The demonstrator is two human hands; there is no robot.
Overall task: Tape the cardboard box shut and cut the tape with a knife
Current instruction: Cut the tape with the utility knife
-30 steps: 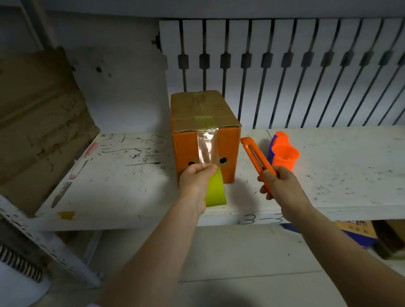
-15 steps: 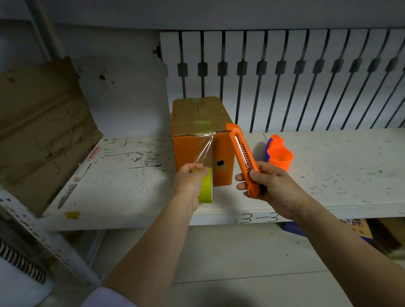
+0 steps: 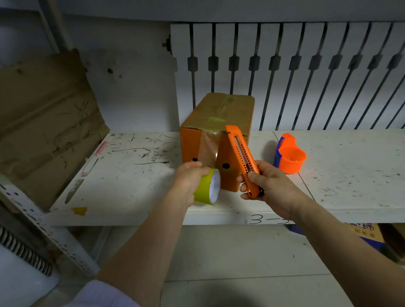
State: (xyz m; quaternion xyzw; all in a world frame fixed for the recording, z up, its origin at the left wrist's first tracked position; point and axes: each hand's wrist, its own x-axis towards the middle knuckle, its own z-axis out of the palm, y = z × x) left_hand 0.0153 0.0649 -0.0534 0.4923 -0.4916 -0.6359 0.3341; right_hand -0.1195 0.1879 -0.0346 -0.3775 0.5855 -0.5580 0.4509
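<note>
An orange cardboard box (image 3: 231,173) with a brown top stands on the white shelf (image 3: 132,181). A strip of clear tape (image 3: 208,148) runs from its top edge down the front face to a yellow-green tape roll (image 3: 208,186). My left hand (image 3: 189,180) grips that roll just in front of the box. My right hand (image 3: 267,185) holds an orange utility knife (image 3: 242,155) upright, right of the taut strip, its tip near the box's top edge.
An orange cup with a blue back (image 3: 290,156) sits on the shelf right of the box. A worn cardboard sheet (image 3: 36,120) leans at the left. A slatted white panel (image 3: 310,75) stands behind. Boxes (image 3: 367,235) lie under the shelf.
My right hand has brought the knife leftward from beside the cup up to the tape strip. My left hand has pulled the roll down and out, away from the box front.
</note>
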